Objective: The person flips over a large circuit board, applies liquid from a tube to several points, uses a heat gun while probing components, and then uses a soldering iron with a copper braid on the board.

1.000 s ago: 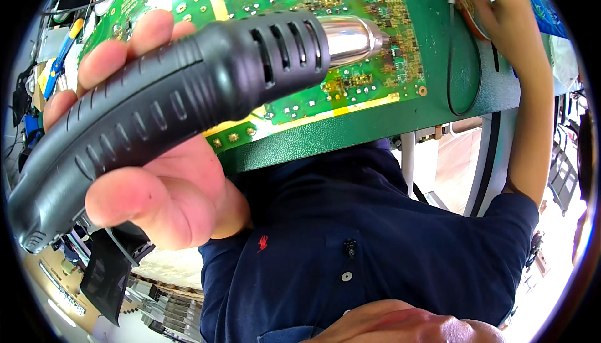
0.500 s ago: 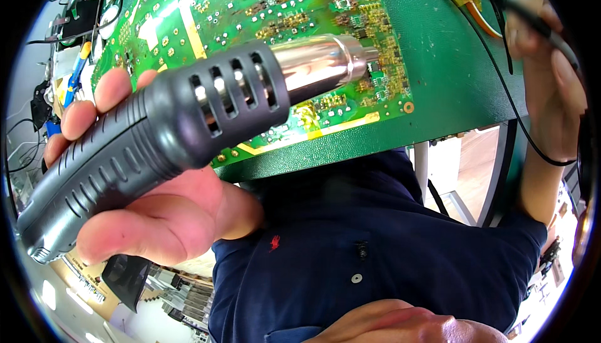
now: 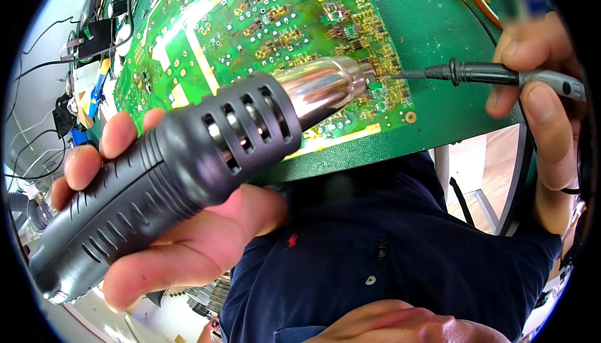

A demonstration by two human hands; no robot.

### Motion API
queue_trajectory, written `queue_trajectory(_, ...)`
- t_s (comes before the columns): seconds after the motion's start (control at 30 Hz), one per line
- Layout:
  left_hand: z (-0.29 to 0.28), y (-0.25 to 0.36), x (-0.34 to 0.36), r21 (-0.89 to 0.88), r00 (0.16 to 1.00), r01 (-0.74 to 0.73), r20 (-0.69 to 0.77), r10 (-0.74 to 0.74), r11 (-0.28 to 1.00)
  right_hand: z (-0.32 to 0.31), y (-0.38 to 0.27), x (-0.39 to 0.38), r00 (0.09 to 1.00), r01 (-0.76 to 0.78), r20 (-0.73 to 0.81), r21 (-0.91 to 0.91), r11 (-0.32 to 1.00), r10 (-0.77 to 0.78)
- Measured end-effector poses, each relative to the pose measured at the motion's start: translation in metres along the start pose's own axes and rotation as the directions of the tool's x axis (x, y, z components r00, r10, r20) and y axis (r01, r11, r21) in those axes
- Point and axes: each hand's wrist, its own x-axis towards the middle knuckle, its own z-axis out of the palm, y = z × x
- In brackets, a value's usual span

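We think the work is under way, but we cannot tell how much is done or left. Our left grip (image 3: 206,241) holds the black heat gun (image 3: 188,149) and our right grip (image 3: 552,124) pinches a thin probe (image 3: 485,73), both with tips over the green board (image 3: 233,43). The board lies past our left grip and left of our right grip, on the green surface (image 3: 444,112).

Left hand (image 3: 206,239) grips black plastic hot-air gun (image 3: 178,164), silver metal nozzle (image 3: 322,89) over green circuit board (image 3: 250,45). Right hand (image 3: 551,117) pinches slim black-grey probe (image 3: 482,73). Board on green tabletop (image 3: 447,111).
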Motion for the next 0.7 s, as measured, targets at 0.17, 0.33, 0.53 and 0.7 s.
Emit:
queue_trajectory(0.17, -0.0029, -0.0012, -0.0002, 0.006, 1.000, -0.006, 0.006, 0.006, 1.000, 0.0031, 0.0008, 0.0013, 1.000, 0.015, -0.010, 0.012, 1.000, -0.014)
queue_trajectory(0.33, -0.0051, -0.0050, -0.0029, 0.011, 0.999, -0.034, -0.007, 0.034, 0.999, 0.0059, -0.0005, 0.0024, 1.000, 0.023, -0.005, 0.017, 1.000, -0.023)
queue_trajectory(0.53, -0.0053, -0.0061, -0.0042, 0.018, 0.999, -0.036, -0.006, 0.036, 0.999, 0.0086, -0.0037, 0.0042, 0.999, 0.034, -0.002, 0.018, 0.999, -0.034)
queue_trajectory(0.7, -0.0050, -0.0083, -0.0045, 0.014, 0.999, -0.030, 0.012, 0.030, 0.999, 0.0093, -0.0058, 0.0054, 0.999, 0.040, -0.002, 0.019, 0.999, -0.040)
